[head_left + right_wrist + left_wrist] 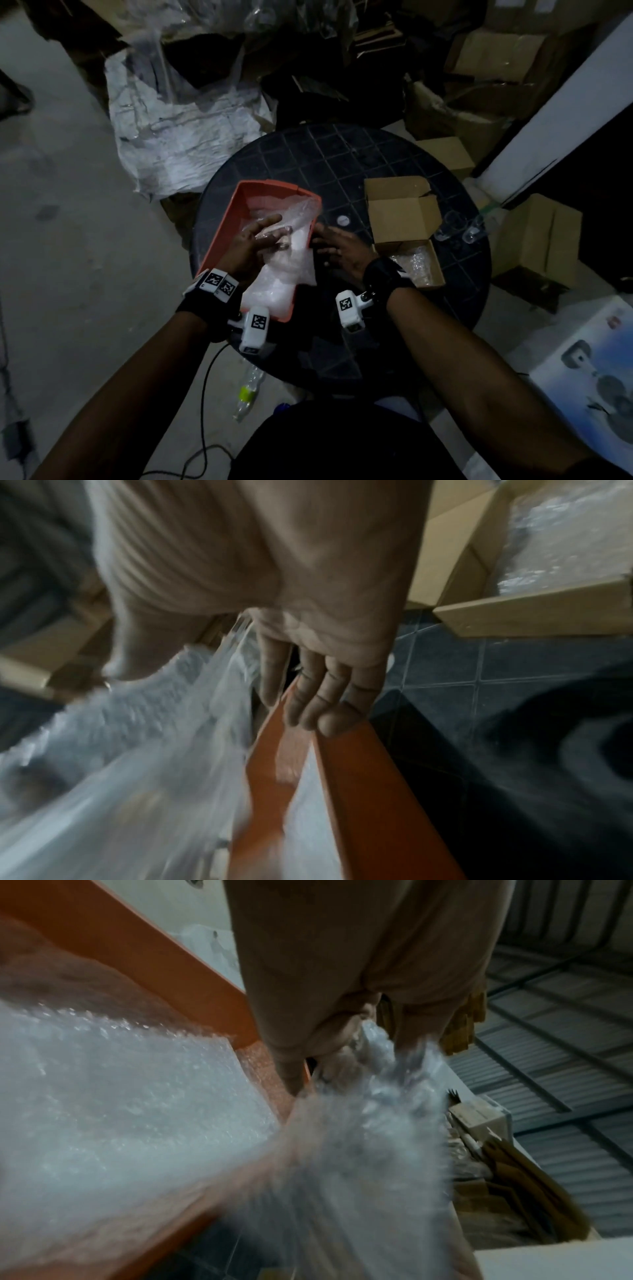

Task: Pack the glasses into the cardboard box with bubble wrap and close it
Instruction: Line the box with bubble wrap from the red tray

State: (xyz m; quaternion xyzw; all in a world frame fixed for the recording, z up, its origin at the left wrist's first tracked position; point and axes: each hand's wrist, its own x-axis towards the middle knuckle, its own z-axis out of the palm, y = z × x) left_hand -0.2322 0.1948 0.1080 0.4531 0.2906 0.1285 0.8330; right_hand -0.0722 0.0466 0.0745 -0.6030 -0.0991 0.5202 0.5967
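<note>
An orange tray (222,233) sits on the round black table (342,157) with sheets of bubble wrap (284,270) in it. My left hand (270,233) is inside the tray; in the left wrist view its thumb and fingers (342,1042) pinch a blurred piece of bubble wrap (369,1123). My right hand (325,240) is at the tray's right rim (359,791), and its straight fingers (308,710) touch the rim. Right of the tray stands the open cardboard box (400,212), with bubble wrap lining its bottom (414,263). Two clear glasses (445,229) (474,233) stand beside the box.
A small white cap (342,220) lies between tray and box. Cardboard boxes (537,236) are stacked on the floor to the right and behind. A white sack (178,137) lies at the back left, and a plastic bottle (248,390) and a cable lie near my legs.
</note>
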